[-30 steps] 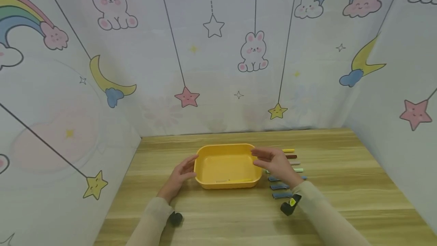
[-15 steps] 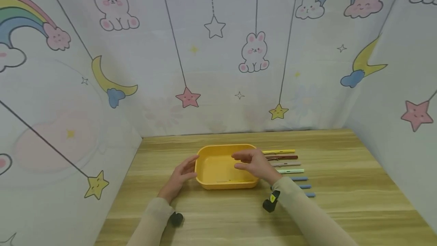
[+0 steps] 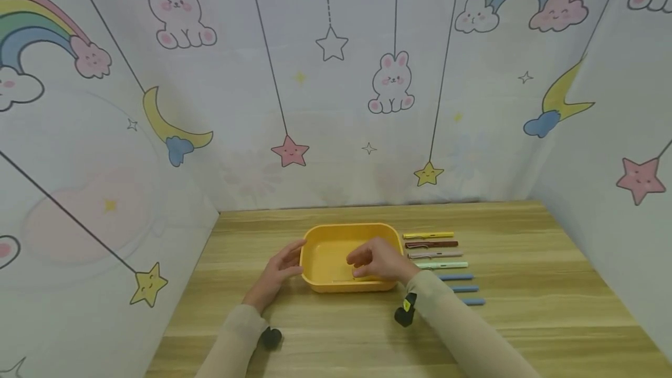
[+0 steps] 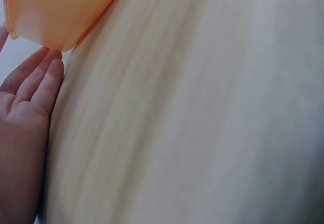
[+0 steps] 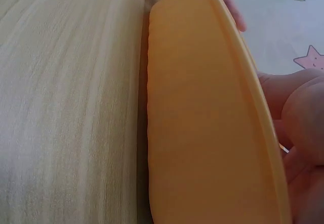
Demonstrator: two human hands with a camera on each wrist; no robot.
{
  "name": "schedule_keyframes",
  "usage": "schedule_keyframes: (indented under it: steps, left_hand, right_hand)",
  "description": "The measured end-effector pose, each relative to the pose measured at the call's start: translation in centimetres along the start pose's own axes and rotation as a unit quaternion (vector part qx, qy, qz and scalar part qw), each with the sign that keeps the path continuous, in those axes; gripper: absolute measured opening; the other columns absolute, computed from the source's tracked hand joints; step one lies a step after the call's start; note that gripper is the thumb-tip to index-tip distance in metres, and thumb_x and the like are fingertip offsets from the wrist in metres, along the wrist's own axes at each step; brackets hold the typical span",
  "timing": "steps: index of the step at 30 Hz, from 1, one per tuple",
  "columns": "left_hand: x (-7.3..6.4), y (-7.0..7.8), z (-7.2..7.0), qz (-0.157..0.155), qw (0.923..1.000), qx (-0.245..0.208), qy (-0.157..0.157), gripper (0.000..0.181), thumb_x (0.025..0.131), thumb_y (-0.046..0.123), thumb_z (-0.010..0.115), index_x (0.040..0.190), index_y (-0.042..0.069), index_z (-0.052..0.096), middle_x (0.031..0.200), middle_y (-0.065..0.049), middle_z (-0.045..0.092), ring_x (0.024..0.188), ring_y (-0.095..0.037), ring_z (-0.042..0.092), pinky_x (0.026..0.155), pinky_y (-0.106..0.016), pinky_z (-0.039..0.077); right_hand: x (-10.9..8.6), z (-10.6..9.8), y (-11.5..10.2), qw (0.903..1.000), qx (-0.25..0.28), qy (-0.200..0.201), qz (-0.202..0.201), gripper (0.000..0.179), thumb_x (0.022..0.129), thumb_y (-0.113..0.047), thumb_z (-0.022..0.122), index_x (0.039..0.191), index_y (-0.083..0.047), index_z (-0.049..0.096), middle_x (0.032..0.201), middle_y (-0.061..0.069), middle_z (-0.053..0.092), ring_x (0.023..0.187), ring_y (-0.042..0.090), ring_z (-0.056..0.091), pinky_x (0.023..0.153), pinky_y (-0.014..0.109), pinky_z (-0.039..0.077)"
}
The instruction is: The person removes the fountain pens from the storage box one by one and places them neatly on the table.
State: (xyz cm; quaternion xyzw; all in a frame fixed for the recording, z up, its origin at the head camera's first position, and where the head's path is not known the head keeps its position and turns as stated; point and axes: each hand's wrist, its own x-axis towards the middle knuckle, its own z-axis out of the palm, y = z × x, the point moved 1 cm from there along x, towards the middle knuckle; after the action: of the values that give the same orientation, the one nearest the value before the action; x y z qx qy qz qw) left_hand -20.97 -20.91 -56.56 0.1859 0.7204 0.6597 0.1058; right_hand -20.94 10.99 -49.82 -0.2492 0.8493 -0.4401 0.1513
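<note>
A yellow plastic tray stands on the wooden table. My left hand rests at its left side, fingers loosely spread along the wall; the left wrist view shows these fingertips at the tray's edge. My right hand reaches over the right part of the tray and down inside, fingers bent, with a gap between thumb and forefinger. Low by the near wall lies a thin pen-like item, mostly hidden under this hand. In the right wrist view the tray wall covers my right fingertips.
Right of the tray several pens lie in a column: a yellow pen, a dark red pen, a pinkish pen, a mint pen and blue ones partly behind my right forearm. A patterned curtain closes off the back and sides.
My right hand has moved left from the tray's right rim, over the inside, and then lowered into it, uncovering more of the pens. My left hand stays in place.
</note>
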Motion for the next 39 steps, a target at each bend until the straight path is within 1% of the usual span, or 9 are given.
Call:
schedule_keyframes:
  steps: [3,7,13,19,22,26,32,34,39]
  left_hand:
    - [-0.1,0.0,0.1,-0.002,1.0000,-0.001,0.000,0.065,0.101,0.010,0.068,0.161,0.015,0.043,0.164,-0.020,0.042,0.150,-0.040,0.041,0.110,-0.021,0.043]
    - [-0.1,-0.1,0.1,-0.005,1.0000,0.000,0.004,0.064,0.101,0.007,0.067,0.160,0.014,0.043,0.163,-0.020,0.042,0.150,-0.040,0.041,0.110,-0.021,0.043]
    - [0.0,-0.2,0.1,0.000,1.0000,0.003,0.004,0.064,0.101,0.006,0.066,0.160,0.012,0.042,0.165,-0.020,0.040,0.152,-0.040,0.038,0.114,-0.024,0.040]
    - [-0.1,-0.2,0.2,-0.009,0.9999,0.002,0.007,0.064,0.101,0.008,0.067,0.160,0.014,0.043,0.165,-0.017,0.041,0.152,-0.037,0.039,0.115,-0.025,0.039]
    - [0.0,-0.1,0.2,-0.006,1.0000,0.002,0.006,0.063,0.102,0.007,0.066,0.160,0.013,0.042,0.165,-0.019,0.040,0.152,-0.039,0.038,0.117,-0.030,0.039]
    - [0.0,0.0,0.1,0.002,1.0000,0.006,0.002,0.063,0.102,0.006,0.064,0.161,0.011,0.041,0.165,-0.021,0.039,0.152,-0.041,0.038,0.119,-0.037,0.038]
    - [0.0,0.1,0.0,0.005,1.0000,0.003,-0.001,0.063,0.102,0.005,0.065,0.161,0.011,0.042,0.164,-0.022,0.040,0.151,-0.042,0.038,0.117,-0.032,0.040]
    - [0.1,0.1,0.0,0.003,1.0000,0.007,-0.001,0.064,0.102,0.006,0.065,0.161,0.011,0.041,0.164,-0.022,0.040,0.150,-0.043,0.039,0.117,-0.033,0.040]
    - [0.1,0.0,0.0,-0.004,0.9999,0.011,-0.001,0.064,0.102,0.007,0.065,0.161,0.012,0.041,0.164,-0.022,0.040,0.150,-0.042,0.040,0.121,-0.047,0.035]
  right_hand:
    - [0.0,0.2,0.1,0.9997,-0.022,-0.014,0.000,0.030,0.088,-0.006,0.084,0.117,-0.003,0.080,0.113,0.009,0.080,0.101,0.022,0.077,0.089,0.038,0.062]
    - [0.0,0.3,0.0,0.9989,-0.035,-0.030,0.003,0.028,0.086,0.000,0.084,0.114,0.000,0.080,0.108,0.011,0.080,0.097,0.023,0.077,0.084,0.037,0.063]
    - [0.2,0.4,0.0,0.9978,-0.052,-0.039,0.015,0.028,0.084,0.009,0.082,0.110,0.002,0.080,0.102,0.010,0.081,0.092,0.019,0.076,0.082,0.033,0.063]
    - [0.2,0.3,-0.1,0.9966,-0.062,-0.052,0.012,0.028,0.081,0.021,0.075,0.103,0.005,0.080,0.095,0.011,0.080,0.083,0.019,0.076,0.075,0.030,0.063]
    - [0.3,0.3,-0.1,0.9964,-0.066,-0.052,0.015,0.031,0.079,0.025,0.071,0.099,0.003,0.081,0.092,0.011,0.080,0.081,0.020,0.076,0.074,0.032,0.063]
    - [0.6,0.5,0.1,0.9944,-0.095,-0.044,0.015,0.035,0.077,0.027,0.069,0.095,-0.001,0.082,0.089,0.007,0.080,0.079,0.017,0.075,0.075,0.034,0.064]
    - [0.8,0.6,-0.2,0.9920,-0.120,-0.038,0.006,0.040,0.074,0.029,0.063,0.090,-0.003,0.081,0.084,0.004,0.078,0.073,0.014,0.071,0.071,0.030,0.062]
    - [0.9,0.6,-0.3,0.9914,-0.126,-0.037,-0.001,0.040,0.073,0.030,0.063,0.088,-0.003,0.081,0.082,0.004,0.077,0.071,0.014,0.070,0.068,0.028,0.061]
    - [1.0,0.8,-0.3,0.9894,-0.142,-0.030,-0.014,0.037,0.073,0.029,0.063,0.083,-0.003,0.079,0.078,0.004,0.076,0.069,0.016,0.069,0.065,0.028,0.060]
